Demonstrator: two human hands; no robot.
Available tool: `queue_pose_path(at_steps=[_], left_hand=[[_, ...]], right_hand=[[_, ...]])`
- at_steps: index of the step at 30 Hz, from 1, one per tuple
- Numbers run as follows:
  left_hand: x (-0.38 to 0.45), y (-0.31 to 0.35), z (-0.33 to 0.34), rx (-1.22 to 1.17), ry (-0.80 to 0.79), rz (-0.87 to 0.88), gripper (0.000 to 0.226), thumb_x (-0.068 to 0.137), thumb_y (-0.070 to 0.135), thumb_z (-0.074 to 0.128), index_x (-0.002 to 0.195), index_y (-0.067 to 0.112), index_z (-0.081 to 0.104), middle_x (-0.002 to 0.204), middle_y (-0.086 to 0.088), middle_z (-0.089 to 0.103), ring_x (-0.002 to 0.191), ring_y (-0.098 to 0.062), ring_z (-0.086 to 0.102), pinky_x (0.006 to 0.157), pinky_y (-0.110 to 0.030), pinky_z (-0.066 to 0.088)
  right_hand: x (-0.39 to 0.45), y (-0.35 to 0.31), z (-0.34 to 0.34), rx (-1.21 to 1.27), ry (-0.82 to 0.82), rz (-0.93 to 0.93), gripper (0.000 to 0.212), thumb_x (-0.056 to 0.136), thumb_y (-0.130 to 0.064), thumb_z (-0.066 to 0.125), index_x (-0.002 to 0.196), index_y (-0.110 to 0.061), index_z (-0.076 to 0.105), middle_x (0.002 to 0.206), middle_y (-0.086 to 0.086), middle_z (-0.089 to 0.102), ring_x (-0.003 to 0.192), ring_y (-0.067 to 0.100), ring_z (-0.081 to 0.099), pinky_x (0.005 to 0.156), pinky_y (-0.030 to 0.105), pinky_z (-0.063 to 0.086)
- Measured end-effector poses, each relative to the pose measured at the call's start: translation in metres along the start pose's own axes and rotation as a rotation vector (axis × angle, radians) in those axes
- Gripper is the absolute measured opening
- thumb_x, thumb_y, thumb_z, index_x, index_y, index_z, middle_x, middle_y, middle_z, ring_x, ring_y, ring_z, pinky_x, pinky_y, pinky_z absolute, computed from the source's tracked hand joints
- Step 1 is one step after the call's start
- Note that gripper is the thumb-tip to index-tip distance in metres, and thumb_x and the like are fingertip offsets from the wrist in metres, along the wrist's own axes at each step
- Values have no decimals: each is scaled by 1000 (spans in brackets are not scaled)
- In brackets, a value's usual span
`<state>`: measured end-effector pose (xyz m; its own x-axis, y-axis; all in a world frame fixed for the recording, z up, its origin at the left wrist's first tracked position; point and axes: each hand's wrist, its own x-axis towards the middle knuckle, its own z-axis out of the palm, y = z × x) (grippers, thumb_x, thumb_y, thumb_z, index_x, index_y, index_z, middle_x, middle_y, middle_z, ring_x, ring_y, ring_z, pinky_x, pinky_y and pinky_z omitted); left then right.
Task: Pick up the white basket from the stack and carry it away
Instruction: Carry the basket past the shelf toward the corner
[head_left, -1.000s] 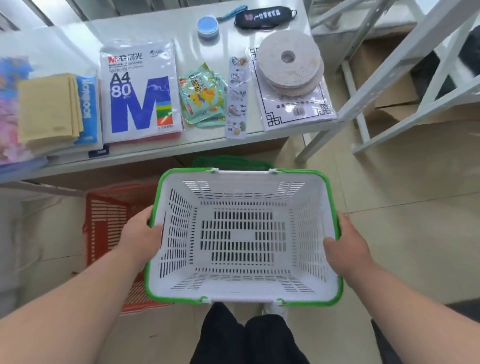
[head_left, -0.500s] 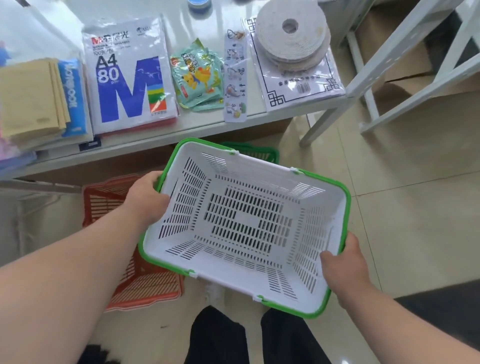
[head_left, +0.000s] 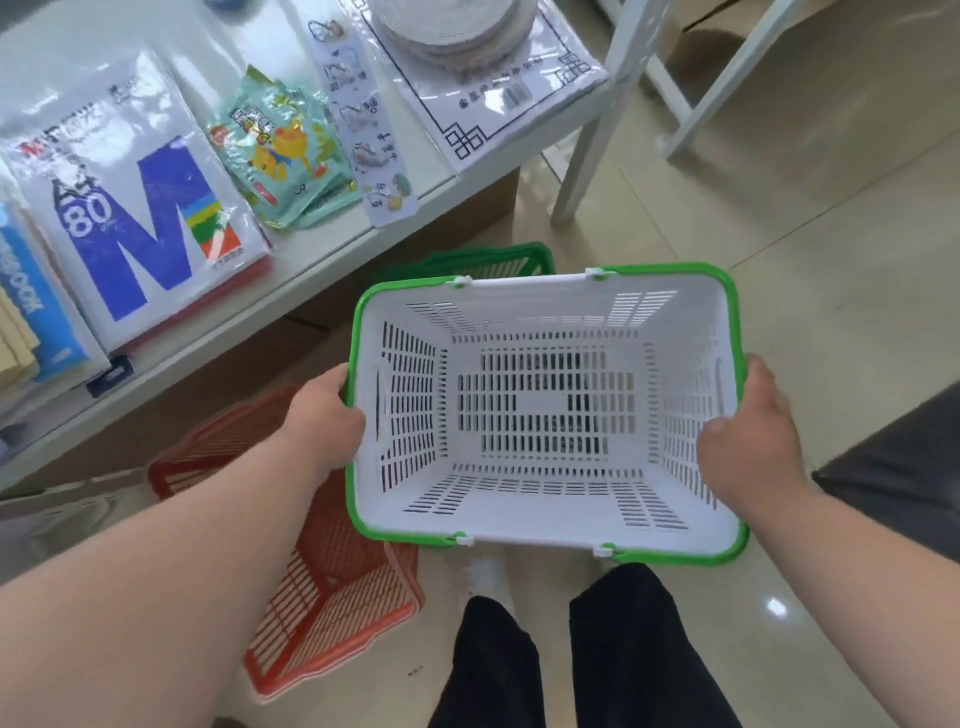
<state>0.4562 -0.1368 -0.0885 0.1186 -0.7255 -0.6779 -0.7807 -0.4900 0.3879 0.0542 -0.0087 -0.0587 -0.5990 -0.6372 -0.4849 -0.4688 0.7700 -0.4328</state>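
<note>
The white basket (head_left: 545, 410) has swung level again and drifted right — both hands, left hand (head_left: 324, 415) and right hand (head_left: 748, 441), fingers clamped on its green rim, clear of the red basket (head_left: 322, 597) — carry under way.

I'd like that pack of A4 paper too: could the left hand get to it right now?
Probably not yet: the left hand grips the white basket. The A4 paper pack lies uncovered nearby.

A white table (head_left: 467, 182) carries a pack of A4 paper (head_left: 135, 228), with green snack packets (head_left: 285, 156) to its right, then a long sticker strip (head_left: 363, 119) and a bagged coil (head_left: 467, 31), while a red basket (head_left: 332, 582) sits on the tiled floor (head_left: 779, 208) below the paper.
</note>
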Motion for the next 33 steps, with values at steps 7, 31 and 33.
queue_pose_path(at_steps=[7, 31, 33], left_hand=[[-3, 32, 73, -78, -85, 93, 42, 90, -4, 58, 111, 31, 69, 87, 17, 70, 75, 0, 62, 52, -10, 43], [-120, -37, 110, -630, 244, -437, 43, 89, -2, 66, 109, 36, 56, 104, -2, 73, 90, -23, 73, 63, -34, 56], [-132, -44, 106, -640, 272, -474, 43, 88, 1, 68, 115, 32, 56, 104, -2, 73, 92, -25, 72, 65, -36, 55]], right_hand=[[63, 36, -53, -196, 42, 18, 61, 86, 2, 46, 141, -24, 41, 115, 15, 50, 96, 32, 49, 83, 37, 40], [97, -69, -39, -313, -220, -500, 69, 80, 1, 51, 145, -20, 49, 121, 14, 59, 105, 36, 55, 84, 37, 44], [90, -88, -37, -318, -254, -542, 67, 77, 1, 50, 140, -23, 52, 114, 9, 60, 97, 33, 54, 79, 35, 40]])
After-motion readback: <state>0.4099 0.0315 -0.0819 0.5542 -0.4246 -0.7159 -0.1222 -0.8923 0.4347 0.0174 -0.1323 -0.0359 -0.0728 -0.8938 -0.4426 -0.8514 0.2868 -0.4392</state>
